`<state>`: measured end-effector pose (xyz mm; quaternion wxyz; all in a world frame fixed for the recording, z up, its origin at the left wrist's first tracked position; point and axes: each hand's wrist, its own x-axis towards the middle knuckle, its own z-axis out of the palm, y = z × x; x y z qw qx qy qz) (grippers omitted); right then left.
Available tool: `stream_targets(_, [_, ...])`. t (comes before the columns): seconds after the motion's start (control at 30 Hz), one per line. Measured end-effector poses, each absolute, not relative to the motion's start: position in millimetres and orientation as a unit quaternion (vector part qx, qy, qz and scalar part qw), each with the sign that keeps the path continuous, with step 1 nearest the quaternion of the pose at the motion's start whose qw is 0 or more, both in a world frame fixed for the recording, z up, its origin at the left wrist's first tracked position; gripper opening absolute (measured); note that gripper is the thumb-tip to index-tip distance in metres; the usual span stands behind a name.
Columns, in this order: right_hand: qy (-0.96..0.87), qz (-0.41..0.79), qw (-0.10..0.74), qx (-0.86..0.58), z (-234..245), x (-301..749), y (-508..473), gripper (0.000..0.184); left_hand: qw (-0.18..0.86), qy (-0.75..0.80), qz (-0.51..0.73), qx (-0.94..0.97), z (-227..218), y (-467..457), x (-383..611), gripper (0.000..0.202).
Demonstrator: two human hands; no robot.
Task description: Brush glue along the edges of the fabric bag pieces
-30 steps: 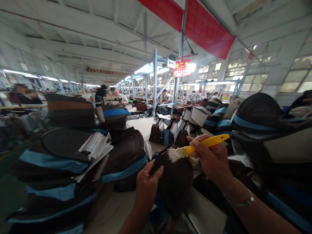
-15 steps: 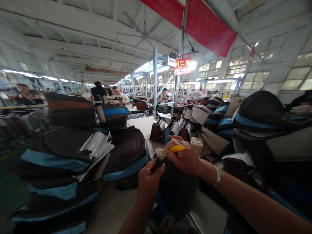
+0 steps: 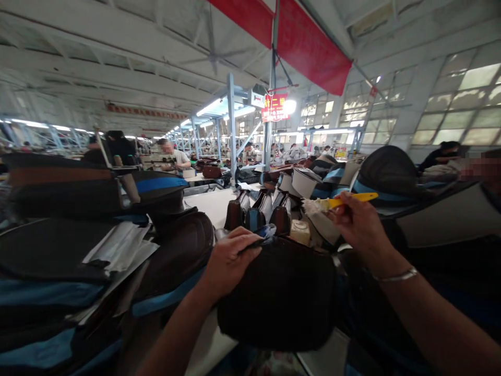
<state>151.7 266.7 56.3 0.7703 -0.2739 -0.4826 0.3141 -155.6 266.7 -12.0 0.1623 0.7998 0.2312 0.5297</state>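
Observation:
My left hand (image 3: 227, 262) is closed on the top edge of a dark brown bag panel (image 3: 282, 297), thumb pressed over its blue-trimmed rim. The panel stands upright in front of me. My right hand (image 3: 358, 227) is raised to the right and above the panel, fingers wrapped round a brush with a yellow handle (image 3: 352, 199). Its pale bristles (image 3: 313, 207) point left, clear of the panel. A small cream container (image 3: 300, 231) sits just behind the panel.
Tall stacks of dark bag panels with blue bands (image 3: 78, 250) fill the left; more lie piled on the right (image 3: 391, 177). Small brown and blue bag parts (image 3: 256, 214) stand on the white table (image 3: 211, 203). Other people work at benches far behind.
My right hand has lifted the brush off the panel's top edge and swung it up and to the right. The panel now sits lower and wider in view; my head turned slightly right.

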Motion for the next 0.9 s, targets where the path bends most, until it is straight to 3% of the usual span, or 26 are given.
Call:
stream_targets(0.13, [-0.412, 0.476, 0.716, -0.302, 18, 191, 280, 0.026, 0.116, 0.289, 0.519, 0.796, -5, 325, -138, 0.018])
stream_targets(0.3, [-0.312, 0.624, 0.665, -0.266, -70, 185, 289, 0.030, 0.188, 0.398, 0.527, 0.727, -64, 394, -94, 0.019])
stream_targets(0.43, [-0.227, 0.683, 0.664, -0.203, -117, 154, 287, 0.025, 0.290, 0.409, 0.505, 0.703, -121, 408, -78, 0.048])
stream_targets(0.7, [-0.155, 0.741, 0.641, -0.125, -124, 101, 280, 0.032, 0.473, 0.312, 0.496, 0.658, -187, 293, -154, 0.091])
stream_targets(0.83, [-0.160, 0.742, 0.637, -0.135, -123, 85, 275, 0.027, 0.404, 0.317, 0.540, 0.667, -213, 236, -154, 0.092])
stream_targets(0.9, [-0.174, 0.728, 0.644, -0.157, -118, 81, 272, 0.025, 0.360, 0.373, 0.551, 0.653, -216, 227, -142, 0.068])
